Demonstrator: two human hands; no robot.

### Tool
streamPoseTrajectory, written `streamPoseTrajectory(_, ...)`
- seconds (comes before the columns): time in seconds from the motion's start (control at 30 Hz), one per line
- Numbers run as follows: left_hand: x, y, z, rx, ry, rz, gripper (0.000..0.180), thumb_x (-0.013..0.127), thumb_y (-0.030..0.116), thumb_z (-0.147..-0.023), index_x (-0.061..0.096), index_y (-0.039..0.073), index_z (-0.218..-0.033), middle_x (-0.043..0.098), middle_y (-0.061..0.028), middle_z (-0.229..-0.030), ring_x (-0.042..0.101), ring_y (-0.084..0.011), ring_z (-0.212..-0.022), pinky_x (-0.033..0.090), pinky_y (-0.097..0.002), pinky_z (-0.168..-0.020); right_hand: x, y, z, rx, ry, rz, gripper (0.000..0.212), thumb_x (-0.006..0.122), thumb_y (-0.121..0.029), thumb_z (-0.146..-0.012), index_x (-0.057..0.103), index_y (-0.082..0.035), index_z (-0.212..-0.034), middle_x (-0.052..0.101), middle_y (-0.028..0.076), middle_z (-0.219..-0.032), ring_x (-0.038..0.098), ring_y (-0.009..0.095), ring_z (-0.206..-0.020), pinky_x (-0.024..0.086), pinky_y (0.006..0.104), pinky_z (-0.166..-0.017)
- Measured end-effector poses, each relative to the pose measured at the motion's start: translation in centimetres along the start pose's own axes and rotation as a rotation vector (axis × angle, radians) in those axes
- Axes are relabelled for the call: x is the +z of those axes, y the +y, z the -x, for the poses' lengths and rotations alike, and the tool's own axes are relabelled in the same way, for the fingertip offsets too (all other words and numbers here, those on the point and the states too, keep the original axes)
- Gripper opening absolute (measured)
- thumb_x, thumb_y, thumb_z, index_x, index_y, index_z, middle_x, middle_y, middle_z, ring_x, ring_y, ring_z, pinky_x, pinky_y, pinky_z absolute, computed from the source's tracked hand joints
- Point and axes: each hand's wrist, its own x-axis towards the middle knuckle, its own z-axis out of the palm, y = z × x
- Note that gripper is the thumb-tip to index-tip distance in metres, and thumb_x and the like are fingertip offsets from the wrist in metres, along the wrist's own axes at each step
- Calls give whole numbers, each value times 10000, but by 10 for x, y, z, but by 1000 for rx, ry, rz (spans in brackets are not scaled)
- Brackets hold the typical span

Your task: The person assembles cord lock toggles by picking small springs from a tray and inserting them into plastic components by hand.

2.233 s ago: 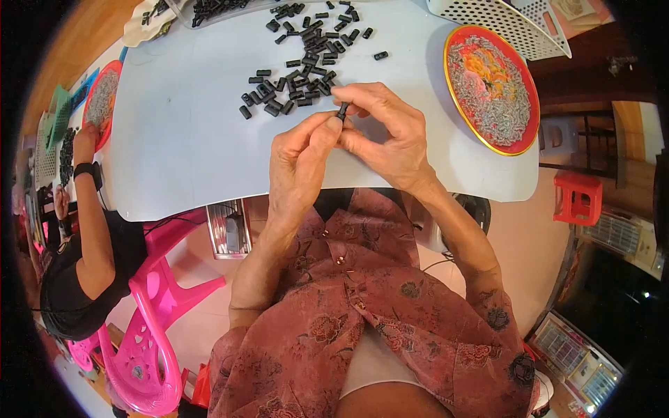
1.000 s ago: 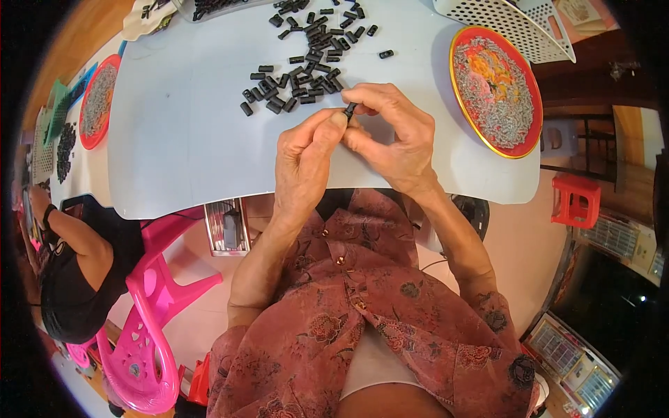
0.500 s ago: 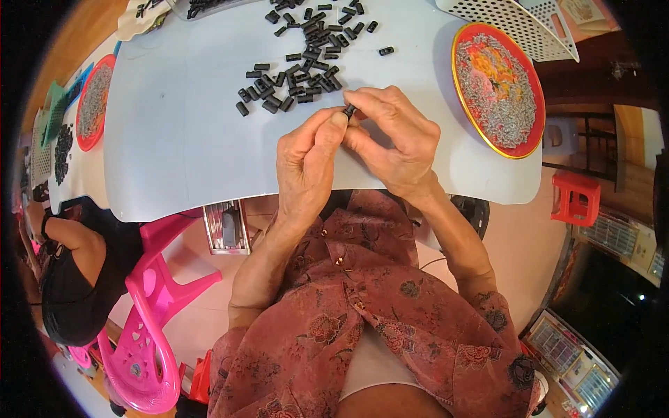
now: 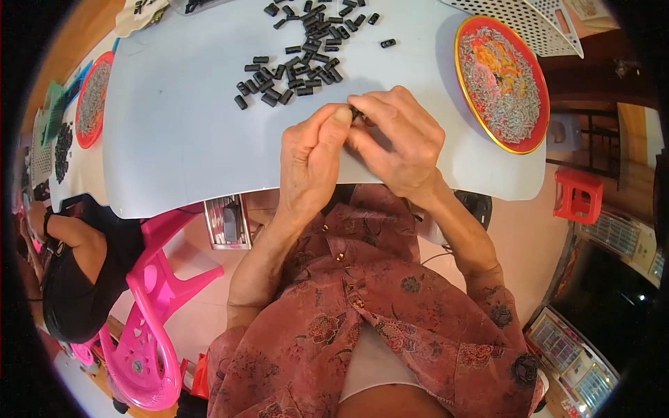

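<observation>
Both hands meet over the near part of a pale table [image 4: 188,139]. Between thumb and fingers, my left hand [image 4: 310,157] pinches a small black cylindrical piece [image 4: 356,113]. My right hand [image 4: 404,143] grips the same piece from the other side, its fingertips against it. Most of the piece is hidden by the fingers. Just beyond the hands lies a loose pile of short black cylinders [image 4: 306,70], some with holes. To the right is a red, gold-rimmed plate [image 4: 463,87] filled with small silvery metal parts [image 4: 519,115].
A white perforated basket [image 4: 536,24] stands at the far right. A second red dish [image 4: 84,132] of metal parts lies at left, near another person [image 4: 77,272] and a pink chair [image 4: 150,334]. A red stool [image 4: 578,196] stands on the floor at right.
My fingers have closed further around the black piece, so less of it shows. Both hands have shifted very slightly to the right; the pile looks the same.
</observation>
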Motion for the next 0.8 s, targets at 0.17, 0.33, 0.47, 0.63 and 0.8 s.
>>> streamPoseTrajectory(0.17, -3, -7, 2, -100, 2, 67, 248, 477, 174, -945, 614, -33, -942, 559, 30, -705, 407, -34, -647, 357, -212, -565, -1, 3, 2, 155, -45, -109, 371, 751, 12, -621, 651, -17, -977, 632, 73, -814, 581, 185, -675, 493, 290, -593)
streamPoseTrajectory(0.33, -9, -16, -5, -161, -38, 343, 255, 468, 170, -953, 632, -22, -922, 593, 27, -770, 439, -39, -700, 366, -208, -625, -5, 1, -8, 205, -99, -201, 392, 744, -7, -636, 645, -18, -1016, 644, 92, -872, 618, 204, -741, 514, 299, -643)
streamPoseTrajectory(0.47, -5, -9, -5, -184, -22, 498, 263, 463, 176, -964, 636, -17, -921, 607, 15, -807, 478, -49, -731, 383, -211, -643, -7, 1, -9, 231, -138, -250, 367, 707, 0, -669, 643, -16, -1031, 651, 104, -907, 631, 217, -779, 521, 308, -673)
streamPoseTrajectory(0.63, -9, -16, -4, -164, -51, 434, 265, 466, 172, -966, 624, -41, -957, 623, -12, -819, 535, -69, -778, 441, -231, -726, -6, 2, -9, 204, -117, -242, 332, 680, 2, -696, 647, -13, -1026, 651, 116, -926, 635, 219, -781, 521, 304, -681)
streamPoseTrajectory(0.8, -5, -11, -1, -85, -38, 331, 245, 494, 149, -957, 624, -49, -1017, 649, -49, -823, 572, -97, -782, 468, -245, -751, -9, 4, -7, 247, -79, -282, 217, 634, -6, -786, 655, 16, -1001, 642, 134, -932, 643, 190, -731, 523, 286, -661)
